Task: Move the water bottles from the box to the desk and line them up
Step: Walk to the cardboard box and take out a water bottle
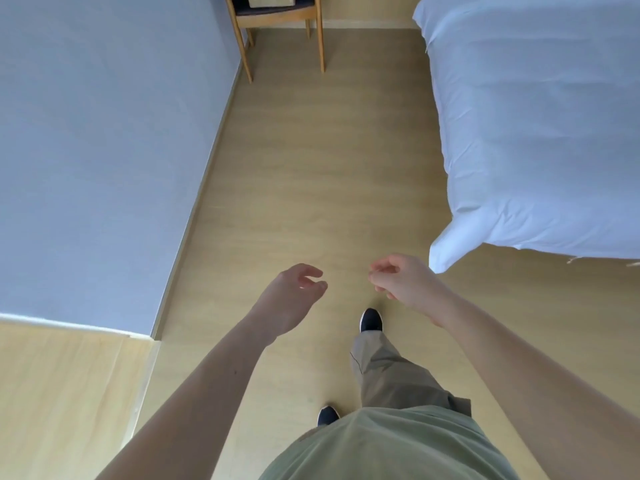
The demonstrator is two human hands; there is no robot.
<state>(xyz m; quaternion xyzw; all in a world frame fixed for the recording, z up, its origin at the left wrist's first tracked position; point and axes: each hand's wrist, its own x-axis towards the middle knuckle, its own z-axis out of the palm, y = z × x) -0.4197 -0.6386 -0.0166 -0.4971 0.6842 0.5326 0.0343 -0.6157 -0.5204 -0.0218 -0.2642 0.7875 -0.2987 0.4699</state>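
Cardboard box (272, 0) on far chair (277, 15); both hands (289, 299) (403, 282) empty, loosely curled.

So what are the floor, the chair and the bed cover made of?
The floor looks like pale wood or wood-look laminate: faint grain streaks, smooth matte surface. The chair seems to be light varnished wood, going by its honey-coloured legs, with a dark seat, maybe padded. The bed cover looks like white cotton-type cloth: soft wrinkles and folds. Both hands, left and right, are empty.
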